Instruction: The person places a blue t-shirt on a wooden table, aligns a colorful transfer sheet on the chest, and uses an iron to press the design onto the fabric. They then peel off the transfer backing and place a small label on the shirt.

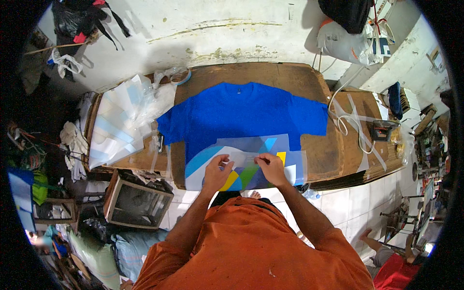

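A blue T-shirt lies spread flat on the brown work table, its neck toward the wall. Over its lower part rests a clear transfer film printed with blue, white, yellow and green shapes. Above this film, a short translucent strip stretches between my two hands. My left hand pinches the strip's left end, fingers curled. At the other end, my right hand grips it between thumb and fingertips. Whether the strip touches the film below, I cannot tell.
Stacked printed film sheets and a tape roll lie at the table's left. On the right are an iron and its white cord. A framed screen stands below left. Another person in red is at lower right.
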### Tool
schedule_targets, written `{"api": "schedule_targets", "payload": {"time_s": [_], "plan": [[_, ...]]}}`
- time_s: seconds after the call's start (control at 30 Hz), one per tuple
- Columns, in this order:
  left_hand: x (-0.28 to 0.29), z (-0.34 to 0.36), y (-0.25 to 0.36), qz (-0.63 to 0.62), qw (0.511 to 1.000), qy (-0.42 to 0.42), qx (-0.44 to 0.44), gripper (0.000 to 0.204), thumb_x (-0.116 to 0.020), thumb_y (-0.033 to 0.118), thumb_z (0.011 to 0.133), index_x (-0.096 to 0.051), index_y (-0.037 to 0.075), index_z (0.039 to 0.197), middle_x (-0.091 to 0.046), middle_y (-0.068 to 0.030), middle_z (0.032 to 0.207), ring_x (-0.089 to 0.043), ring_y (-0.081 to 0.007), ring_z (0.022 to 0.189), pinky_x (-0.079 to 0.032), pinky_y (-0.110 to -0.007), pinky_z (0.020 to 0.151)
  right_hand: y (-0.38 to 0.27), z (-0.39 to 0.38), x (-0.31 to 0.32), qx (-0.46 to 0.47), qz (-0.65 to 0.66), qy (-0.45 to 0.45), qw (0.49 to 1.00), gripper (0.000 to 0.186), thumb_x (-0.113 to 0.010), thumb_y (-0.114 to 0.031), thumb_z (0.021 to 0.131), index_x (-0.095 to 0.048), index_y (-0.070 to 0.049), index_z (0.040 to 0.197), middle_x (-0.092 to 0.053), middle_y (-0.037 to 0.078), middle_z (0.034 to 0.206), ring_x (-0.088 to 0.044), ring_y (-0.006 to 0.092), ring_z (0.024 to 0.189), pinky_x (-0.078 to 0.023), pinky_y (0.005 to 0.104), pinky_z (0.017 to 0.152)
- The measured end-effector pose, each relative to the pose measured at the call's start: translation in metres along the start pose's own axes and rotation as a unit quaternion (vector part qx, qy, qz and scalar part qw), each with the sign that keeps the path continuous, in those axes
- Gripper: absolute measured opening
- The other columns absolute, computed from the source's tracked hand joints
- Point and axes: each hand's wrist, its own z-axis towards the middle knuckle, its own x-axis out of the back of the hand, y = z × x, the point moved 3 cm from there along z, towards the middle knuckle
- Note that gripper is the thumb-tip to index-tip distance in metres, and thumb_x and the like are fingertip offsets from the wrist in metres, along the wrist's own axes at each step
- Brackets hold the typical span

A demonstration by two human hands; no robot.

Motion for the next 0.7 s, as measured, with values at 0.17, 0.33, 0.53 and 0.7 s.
{"api": "schedule_targets", "payload": {"time_s": [0.17,0.33,0.53,0.7], "plan": [[-0.006,0.045,-0.020,0.201,0.973,0.054,-0.100,0.042,-0.070,0.019,0.096,-0.063,0.001,0.134,-0.066,-0.0197,0.131,-0.062,-0.0367,0.121,-0.050,-0.047,0.104,0.011,0.078,-0.015,-0.019,-0.070,0.054,0.996,0.021,-0.072,-0.022,0.093,-0.079,-0.004,0.102,-0.078,0.014,0.088,-0.075,0.0250,0.080,-0.057,0.0377,0.072],[-0.032,0.094,-0.034,0.292,0.937,0.003,-0.192,0.053,-0.066,0.015,0.097,-0.054,0.002,0.147,-0.052,-0.0128,0.154,-0.046,-0.0325,0.143,-0.038,-0.050,0.115,0.019,0.142,-0.026,-0.036,-0.156,0.085,0.983,0.021,-0.073,-0.024,0.091,-0.079,-0.007,0.100,-0.078,0.015,0.090,-0.075,0.0326,0.083,-0.058,0.0432,0.076],[-0.046,0.111,-0.045,0.317,0.928,-0.006,-0.196,0.050,-0.060,0.021,0.100,-0.055,0.002,0.147,-0.052,-0.0112,0.155,-0.047,-0.0312,0.144,-0.037,-0.052,0.115,0.023,0.159,-0.029,-0.048,-0.261,0.105,0.958,0.025,-0.076,-0.030,0.089,-0.075,-0.011,0.105,-0.077,0.010,0.098,-0.068,0.0357,0.094,-0.054,0.0475,0.085],[-0.048,0.111,-0.044,0.334,0.918,0.019,-0.212,0.049,-0.062,0.022,0.099,-0.058,0.000,0.143,-0.056,-0.0108,0.151,-0.049,-0.0290,0.141,-0.038,-0.049,0.115,0.008,0.120,-0.023,0.088,-0.330,0.116,0.933,0.043,-0.073,-0.031,0.092,-0.065,-0.009,0.129,-0.066,0.013,0.129,-0.060,0.0348,0.115,-0.048,0.0481,0.098]]}}
